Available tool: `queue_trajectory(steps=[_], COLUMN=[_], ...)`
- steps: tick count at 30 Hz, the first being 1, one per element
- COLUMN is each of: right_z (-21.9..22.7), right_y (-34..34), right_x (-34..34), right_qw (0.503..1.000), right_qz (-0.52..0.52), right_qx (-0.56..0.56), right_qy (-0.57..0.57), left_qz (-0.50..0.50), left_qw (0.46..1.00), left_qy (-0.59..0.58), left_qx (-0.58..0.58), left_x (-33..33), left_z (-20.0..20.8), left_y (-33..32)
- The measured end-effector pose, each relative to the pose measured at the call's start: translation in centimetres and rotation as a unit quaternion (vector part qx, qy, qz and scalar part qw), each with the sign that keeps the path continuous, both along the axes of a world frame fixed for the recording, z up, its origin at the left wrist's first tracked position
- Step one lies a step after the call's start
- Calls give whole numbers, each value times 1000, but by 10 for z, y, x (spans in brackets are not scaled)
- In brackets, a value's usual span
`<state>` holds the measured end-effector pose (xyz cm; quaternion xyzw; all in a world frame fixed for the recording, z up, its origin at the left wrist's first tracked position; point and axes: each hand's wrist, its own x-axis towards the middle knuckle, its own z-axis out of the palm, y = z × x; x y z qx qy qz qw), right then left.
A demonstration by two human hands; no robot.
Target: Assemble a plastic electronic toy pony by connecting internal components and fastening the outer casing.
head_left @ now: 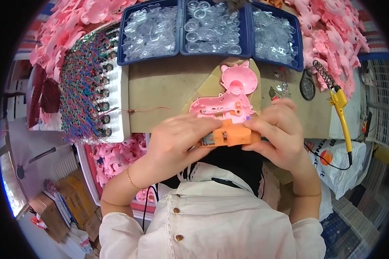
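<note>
From the head view, both forearms reach in from the near side, elbows out and wrists bent inward. The left hand (170, 136) and right hand (278, 134) meet near the middle, thumbs and fingers clamped on opposite ends of an orange plastic casing (234, 134), held just in front of the worker's body. Just beyond it, partly covered, lies a pink animal-shaped shell (240, 81). Blue bins (181, 55) of clear parts stand far; a white tray (122, 82) of wired components is left, a yellow soldering iron (340, 103) right.
</note>
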<state>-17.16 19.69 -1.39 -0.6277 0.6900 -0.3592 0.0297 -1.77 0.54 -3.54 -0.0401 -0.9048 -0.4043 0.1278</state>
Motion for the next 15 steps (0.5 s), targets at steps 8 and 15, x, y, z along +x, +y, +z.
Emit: queue_trajectory(steps=[8, 15], right_z=[-15, -37], right_y=[-14, -20], right_x=[-30, -32], right_qw=[987, 986], right_qz=[49, -13], right_qx=[98, 144], right_qy=[-122, -86], left_qz=[158, 167], left_qw=[979, 983], left_qy=[114, 63], left_qx=[-50, -48], left_x=[1, 19], left_z=[-25, -25], left_y=[33, 4])
